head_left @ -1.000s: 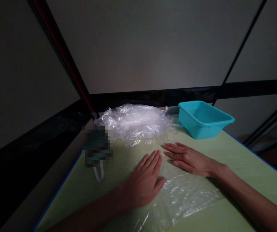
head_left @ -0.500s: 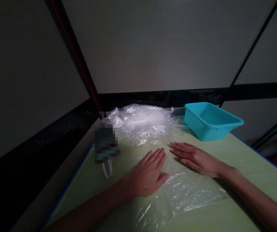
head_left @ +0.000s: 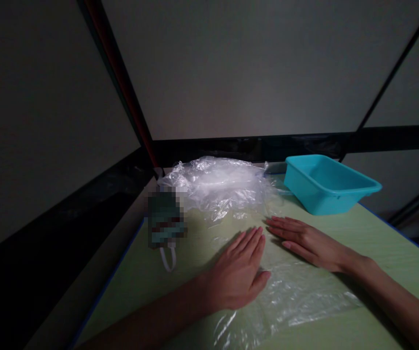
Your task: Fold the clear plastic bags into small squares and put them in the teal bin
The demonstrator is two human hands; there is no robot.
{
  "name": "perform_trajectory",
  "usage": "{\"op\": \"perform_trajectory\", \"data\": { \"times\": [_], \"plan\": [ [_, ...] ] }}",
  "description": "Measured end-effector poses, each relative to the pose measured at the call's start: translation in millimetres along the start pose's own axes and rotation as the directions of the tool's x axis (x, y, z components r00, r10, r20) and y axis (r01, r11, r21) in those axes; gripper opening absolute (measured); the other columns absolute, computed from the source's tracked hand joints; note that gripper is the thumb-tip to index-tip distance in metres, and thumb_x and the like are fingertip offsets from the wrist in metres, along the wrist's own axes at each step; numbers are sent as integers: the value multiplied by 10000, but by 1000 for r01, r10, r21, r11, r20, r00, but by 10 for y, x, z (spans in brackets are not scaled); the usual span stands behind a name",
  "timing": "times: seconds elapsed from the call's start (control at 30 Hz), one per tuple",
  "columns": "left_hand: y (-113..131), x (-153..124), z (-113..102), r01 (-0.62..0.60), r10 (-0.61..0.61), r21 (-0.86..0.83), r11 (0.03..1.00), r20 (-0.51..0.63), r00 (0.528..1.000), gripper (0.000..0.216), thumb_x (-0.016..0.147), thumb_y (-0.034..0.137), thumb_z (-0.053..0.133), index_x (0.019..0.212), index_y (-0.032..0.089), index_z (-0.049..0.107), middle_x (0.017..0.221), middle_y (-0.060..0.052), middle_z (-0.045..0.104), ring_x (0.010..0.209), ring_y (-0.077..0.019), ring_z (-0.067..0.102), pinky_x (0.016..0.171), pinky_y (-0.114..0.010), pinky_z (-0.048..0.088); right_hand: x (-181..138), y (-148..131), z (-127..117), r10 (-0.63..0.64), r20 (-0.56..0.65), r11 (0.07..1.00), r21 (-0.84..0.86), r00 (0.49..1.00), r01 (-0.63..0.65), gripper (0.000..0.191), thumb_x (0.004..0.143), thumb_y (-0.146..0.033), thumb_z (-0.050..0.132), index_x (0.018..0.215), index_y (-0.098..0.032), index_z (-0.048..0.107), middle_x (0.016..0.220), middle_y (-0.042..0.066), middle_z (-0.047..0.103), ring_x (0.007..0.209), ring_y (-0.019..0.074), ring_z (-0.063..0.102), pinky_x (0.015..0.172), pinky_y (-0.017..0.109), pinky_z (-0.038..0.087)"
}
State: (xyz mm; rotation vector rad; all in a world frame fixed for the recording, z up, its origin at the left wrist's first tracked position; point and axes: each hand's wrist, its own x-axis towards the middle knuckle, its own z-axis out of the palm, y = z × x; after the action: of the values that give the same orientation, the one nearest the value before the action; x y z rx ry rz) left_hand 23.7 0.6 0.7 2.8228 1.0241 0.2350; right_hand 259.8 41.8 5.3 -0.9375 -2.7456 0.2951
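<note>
A clear plastic bag (head_left: 297,296) lies flattened on the pale green table (head_left: 384,243). My left hand (head_left: 240,272) rests palm down on the bag's left part, fingers stretched out and together. My right hand (head_left: 304,240) lies flat on the bag just to the right, fingers extended toward the left, its fingertips close to my left hand's fingertips. Neither hand grips anything.
A heap of crumpled clear plastic bags (head_left: 220,184) sits at the table's far side. A turquoise plastic tub (head_left: 328,184) stands at the far right. A blurred-out object with a white loop (head_left: 165,226) lies at the left edge. Dark frame bars and grey walls surround the table.
Both hands stay flat on the bag in the same pose. The view has shifted, so everything sits slightly further right and lower in the picture.
</note>
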Motion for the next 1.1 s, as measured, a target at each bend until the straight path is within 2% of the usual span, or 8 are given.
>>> {"op": "perform_trajectory", "data": {
  "times": [0.3, 0.57, 0.8, 1.1],
  "plan": [
    [-28, -6, 34, -9, 10, -14, 1000, 31, 999, 574, 922, 415, 216, 1360, 49, 166, 1446, -146, 119, 1333, -190, 32, 1091, -329, 78, -8, 13, 5, 4, 5, 1000, 10, 1000, -4, 439, 916, -302, 373, 1345, -220, 335, 1392, 64, 362, 1275, 230, 305, 1035, 480, 272],
    [-29, 0, 58, -12, 12, -14, 1000, 24, 1000, 578, 922, 424, 209, 1359, 49, 170, 1447, -147, 114, 1333, -196, 30, 1090, -333, 78, -10, -1, -3, 14, 8, 1000, 14, 1000, -14, 431, 916, -301, 376, 1340, -229, 348, 1375, 65, 391, 1264, 235, 326, 1034, 479, 277],
    [-24, -16, 38, -7, 7, -38, 999, 11, 1000, 592, 917, 425, 225, 1376, 73, 99, 1453, -131, 91, 1334, -196, 22, 1089, -351, 85, -14, 20, 10, 29, -8, 998, 56, 1000, -29, 419, 909, -322, 388, 1318, -233, 392, 1355, 63, 422, 1254, 243, 342, 1033, 473, 281],
    [-24, -2, 41, -13, 13, -42, 999, 2, 1000, 595, 918, 429, 229, 1372, 62, 114, 1451, -144, 85, 1334, -200, 18, 1087, -350, 82, -10, 4, 2, 28, -4, 999, 38, 1000, -28, 410, 914, -316, 372, 1308, -214, 410, 1355, 79, 419, 1249, 248, 352, 1025, 475, 297]
  ]
}}
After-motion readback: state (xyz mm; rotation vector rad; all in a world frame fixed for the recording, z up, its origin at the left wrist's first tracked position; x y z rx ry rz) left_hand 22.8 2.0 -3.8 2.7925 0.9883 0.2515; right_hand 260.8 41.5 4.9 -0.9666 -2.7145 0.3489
